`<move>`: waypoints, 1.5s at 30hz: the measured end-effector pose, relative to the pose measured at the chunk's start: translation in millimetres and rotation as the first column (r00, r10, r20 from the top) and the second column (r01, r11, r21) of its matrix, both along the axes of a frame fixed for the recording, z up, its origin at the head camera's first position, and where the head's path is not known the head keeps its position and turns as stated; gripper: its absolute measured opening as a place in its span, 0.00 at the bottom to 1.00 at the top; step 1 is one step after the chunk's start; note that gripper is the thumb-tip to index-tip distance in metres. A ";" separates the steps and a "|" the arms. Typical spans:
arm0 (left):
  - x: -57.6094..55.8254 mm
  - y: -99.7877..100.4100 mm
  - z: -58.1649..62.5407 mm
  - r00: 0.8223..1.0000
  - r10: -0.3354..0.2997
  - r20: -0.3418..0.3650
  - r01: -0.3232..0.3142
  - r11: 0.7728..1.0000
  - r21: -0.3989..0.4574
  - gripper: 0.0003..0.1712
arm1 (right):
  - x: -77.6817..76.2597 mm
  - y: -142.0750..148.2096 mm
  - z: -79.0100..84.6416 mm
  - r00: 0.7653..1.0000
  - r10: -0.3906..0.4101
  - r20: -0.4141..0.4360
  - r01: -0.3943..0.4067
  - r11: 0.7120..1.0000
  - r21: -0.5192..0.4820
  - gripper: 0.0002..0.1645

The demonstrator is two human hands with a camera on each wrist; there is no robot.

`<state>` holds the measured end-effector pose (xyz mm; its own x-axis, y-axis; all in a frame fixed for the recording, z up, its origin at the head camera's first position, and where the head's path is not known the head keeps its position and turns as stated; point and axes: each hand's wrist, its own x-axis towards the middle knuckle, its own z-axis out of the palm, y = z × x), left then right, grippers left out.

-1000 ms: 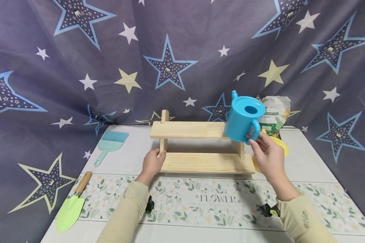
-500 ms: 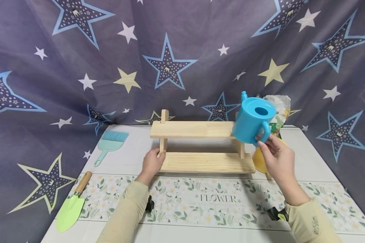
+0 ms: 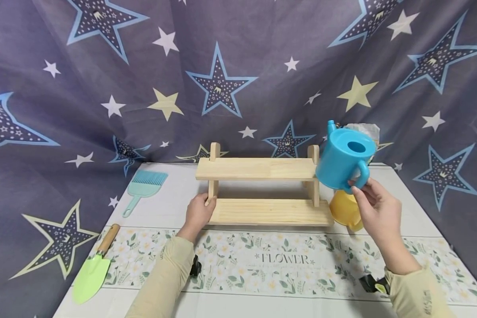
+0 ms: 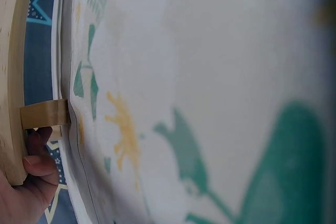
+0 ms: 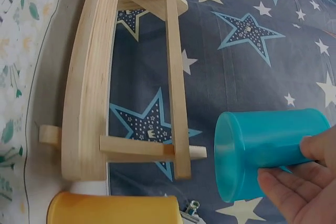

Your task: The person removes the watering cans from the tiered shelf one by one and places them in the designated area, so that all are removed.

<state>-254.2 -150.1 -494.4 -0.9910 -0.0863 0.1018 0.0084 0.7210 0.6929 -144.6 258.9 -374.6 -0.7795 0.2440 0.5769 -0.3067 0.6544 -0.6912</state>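
Observation:
A two-tier wooden shelf [image 3: 268, 212] stands on the table in the head view. My left hand [image 3: 198, 213] grips the left end of its lower board, fingers curled by the upright, as the left wrist view also shows. Beyond the shelf's right end, my right hand [image 3: 381, 217] holds a blue watering can [image 3: 342, 161] by the bottom of its handle. The can is raised off the table, its spout pointing up and away from me. In the right wrist view the watering can [image 5: 273, 140] hangs apart from the shelf [image 5: 92, 77].
Below the can sits a yellow container [image 3: 343, 210], partly hidden. Behind it a printed bag [image 3: 365, 129] is mostly covered. At the left lie a teal brush with dustpan shape [image 3: 145, 187] and a green trowel [image 3: 91, 276]. A star-patterned curtain [image 3: 238, 119] hangs behind the table.
My right hand has carried the blue watering can rightward, away from over the shelf's right end, uncovering the right upright. The left hand has stayed on the shelf.

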 end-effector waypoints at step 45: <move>-0.7 -1.0 -1.4 1.000 -0.002 -0.004 0.002 1.000 0.004 0.22 | 25.2 72.7 -1.4 0.956 -0.268 0.116 0.275 0.961 -0.043 0.20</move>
<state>-254.9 -151.0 -495.8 -0.9907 -0.0849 0.1058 0.0128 0.7181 0.6958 -119.4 331.6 -376.0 -0.7361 0.4860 0.4711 -0.0442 0.6601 -0.7499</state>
